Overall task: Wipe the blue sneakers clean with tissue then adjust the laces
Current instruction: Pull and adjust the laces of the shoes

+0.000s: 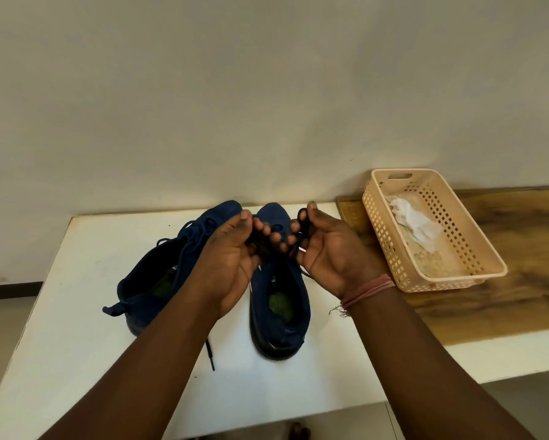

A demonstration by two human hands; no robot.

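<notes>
Two dark blue sneakers stand side by side on the white table (76,360), toes toward the wall. The left sneaker (152,281) leans to the left, and one of its laces trails onto the table. The right sneaker (279,309) sits upright with a green insole showing. Both hands hover over the right sneaker's lacing. My left hand (232,258) grips a bunch of dark lace in curled fingers. My right hand (324,249) pinches a loop of the same lace (302,214) between thumb and fingers. Used white tissue (416,222) lies in the basket.
A peach plastic basket (457,274) stands at the right on a wooden board (521,281), close to the wall. The white table's front edge is near me, and floor shows below it. A red thread band circles my right wrist.
</notes>
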